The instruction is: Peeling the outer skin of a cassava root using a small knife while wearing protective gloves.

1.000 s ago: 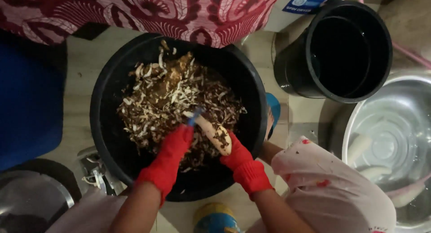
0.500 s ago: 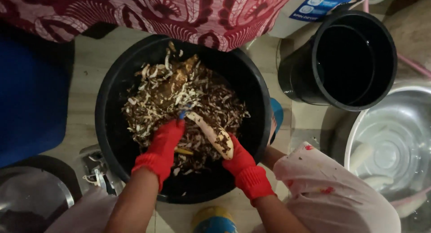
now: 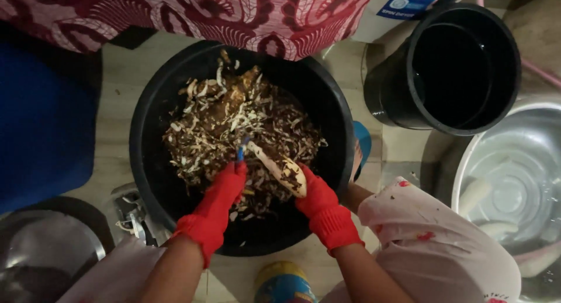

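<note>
The right hand point(image 3: 318, 196) in a red glove holds a pale root point(image 3: 280, 168). The left hand point(image 3: 225, 189) grips a small blue peeler point(image 3: 241, 153) against it. Both are over a big black tub point(image 3: 146, 163) full of peels point(image 3: 228, 122). A black bucket point(image 3: 391, 98) and a silver bowl point(image 3: 461, 180) are nearby.

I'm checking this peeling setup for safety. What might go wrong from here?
The left hand works a blue-handled peeler close to the right hand holding the pale root, so a slip may nick the glove. Peelings are heaped high in the black tub, so some may spill over its rim. The floor between the vessels is tight, so the black bucket might get knocked.
</note>
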